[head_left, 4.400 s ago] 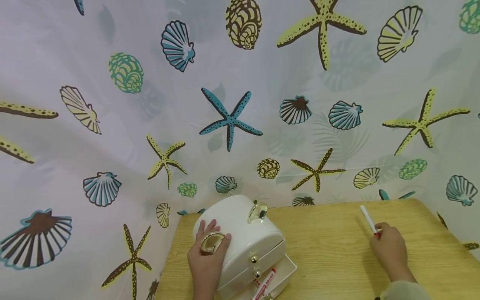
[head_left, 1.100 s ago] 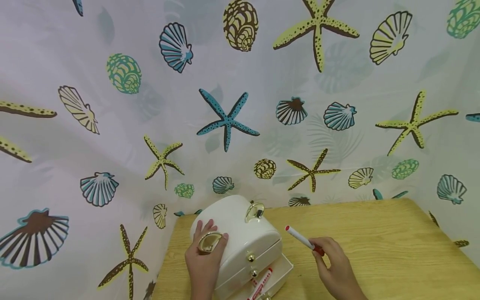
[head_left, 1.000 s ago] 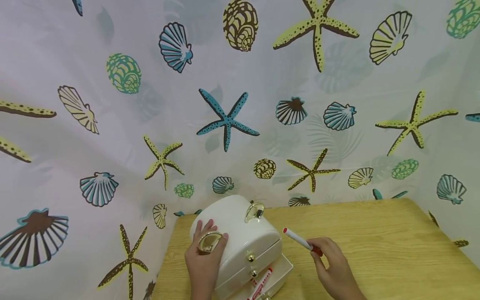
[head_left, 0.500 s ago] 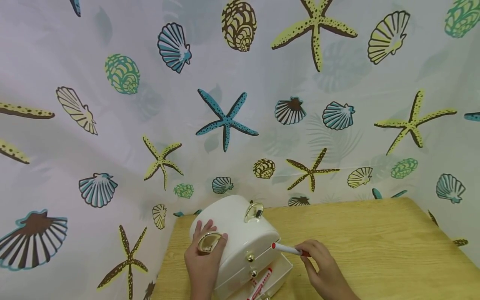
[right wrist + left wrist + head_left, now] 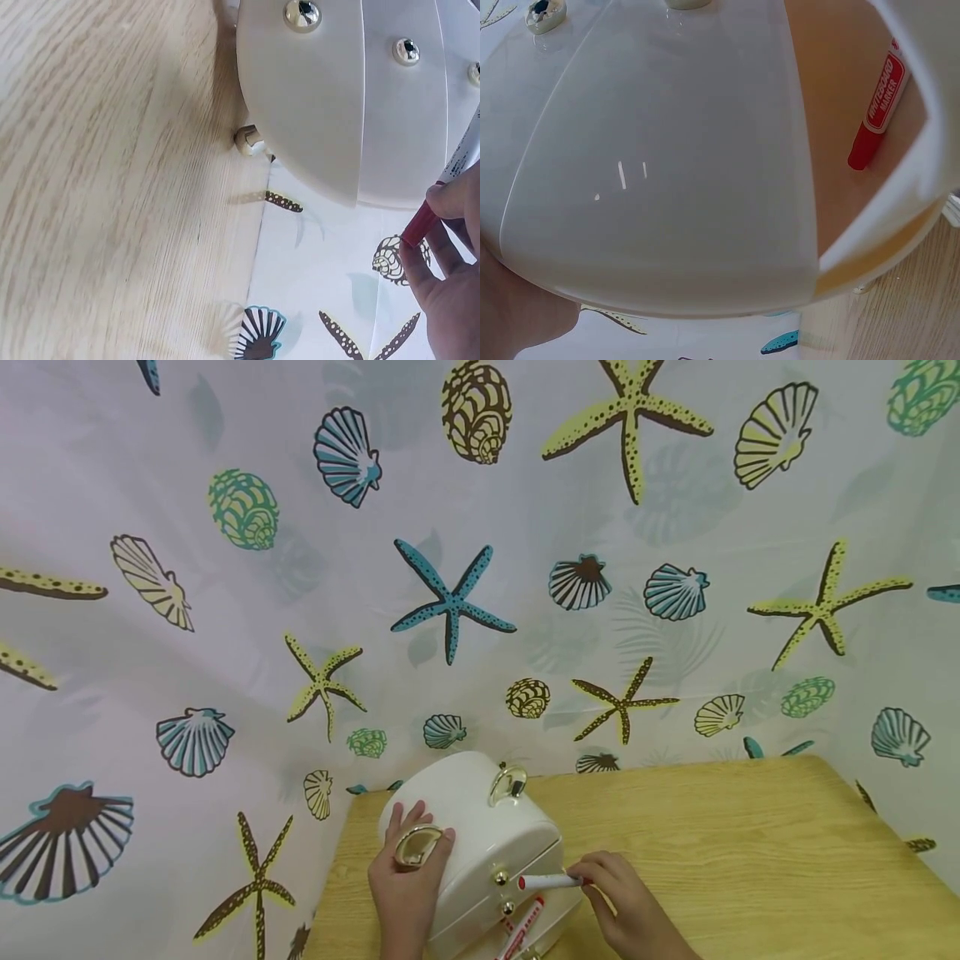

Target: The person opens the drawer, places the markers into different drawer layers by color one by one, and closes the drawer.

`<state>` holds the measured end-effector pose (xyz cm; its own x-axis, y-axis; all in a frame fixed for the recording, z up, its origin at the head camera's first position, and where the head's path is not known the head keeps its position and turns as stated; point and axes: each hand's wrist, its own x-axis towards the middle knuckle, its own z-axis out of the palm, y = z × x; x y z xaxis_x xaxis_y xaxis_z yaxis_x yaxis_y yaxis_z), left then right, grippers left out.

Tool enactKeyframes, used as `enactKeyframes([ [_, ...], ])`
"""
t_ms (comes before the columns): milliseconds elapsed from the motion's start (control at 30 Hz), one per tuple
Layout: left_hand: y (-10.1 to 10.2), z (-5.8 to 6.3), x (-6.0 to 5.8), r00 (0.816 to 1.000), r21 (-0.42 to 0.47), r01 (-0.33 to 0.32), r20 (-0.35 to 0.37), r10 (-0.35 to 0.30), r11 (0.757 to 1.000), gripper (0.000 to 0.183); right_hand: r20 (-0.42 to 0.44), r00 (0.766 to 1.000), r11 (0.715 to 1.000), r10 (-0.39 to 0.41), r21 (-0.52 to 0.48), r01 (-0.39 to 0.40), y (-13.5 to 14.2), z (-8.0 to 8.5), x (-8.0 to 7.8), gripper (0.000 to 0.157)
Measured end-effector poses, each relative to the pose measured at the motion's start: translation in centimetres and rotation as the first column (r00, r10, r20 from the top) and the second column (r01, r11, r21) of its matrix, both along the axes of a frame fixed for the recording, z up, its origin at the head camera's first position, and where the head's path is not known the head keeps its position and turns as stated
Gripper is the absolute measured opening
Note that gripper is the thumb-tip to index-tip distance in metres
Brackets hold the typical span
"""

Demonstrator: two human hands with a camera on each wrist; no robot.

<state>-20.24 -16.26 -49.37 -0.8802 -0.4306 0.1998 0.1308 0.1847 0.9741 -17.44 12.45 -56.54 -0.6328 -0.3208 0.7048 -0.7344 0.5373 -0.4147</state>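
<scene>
A rounded white drawer box stands on the wooden table. My left hand rests on its top, fingers spread and thumb apart around a gold ring fitting. The lowest drawer is pulled out. Inside lies a whiteboard marker with a red cap and printed lettering; a bit of another red-and-white one shows under it. My right hand pinches a white marker by its red-capped end. Its far end points left, in front of the box's gold knobs and over the open drawer.
A second gold ring fitting stands up at the back of the box. The wooden table extends to the right. Behind and to the left hangs a white curtain printed with shells and starfish.
My right hand has carried the marker from the table's right side leftward and down to the open drawer, the marker turning to lie nearly level. My left hand has stayed on the box.
</scene>
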Motion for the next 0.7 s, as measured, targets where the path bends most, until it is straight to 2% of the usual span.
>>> enactKeyframes([
  [267, 0.0, 0.1, 0.1, 1.0, 0.017, 0.014, -0.01, -0.014, 1.0, 0.043, -0.013, 0.997, 0.995, 0.071, 0.066, -0.07, -1.2, -0.1, -0.3, 0.047],
  [367, 0.0, 0.0, 0.1, 1.0, 0.021, 0.018, -0.017, -0.018, 1.0, 0.042, -0.052, 0.991, 0.991, 0.123, 0.059, -0.12, -1.6, -0.2, -0.4, 0.043],
  [533, -0.1, 0.0, 0.0, 1.0, 0.018, 0.015, -0.019, -0.015, 1.0, 0.042, -0.081, 0.984, 0.987, 0.156, 0.052, -0.152, -2.1, -0.2, -0.5, 0.043],
  [700, -0.1, -0.1, 0.0, 1.0, 0.019, 0.009, -0.025, -0.009, 1.0, 0.042, -0.049, 0.984, 0.984, 0.171, 0.062, -0.168, -2.4, -0.3, -0.6, 0.044],
])
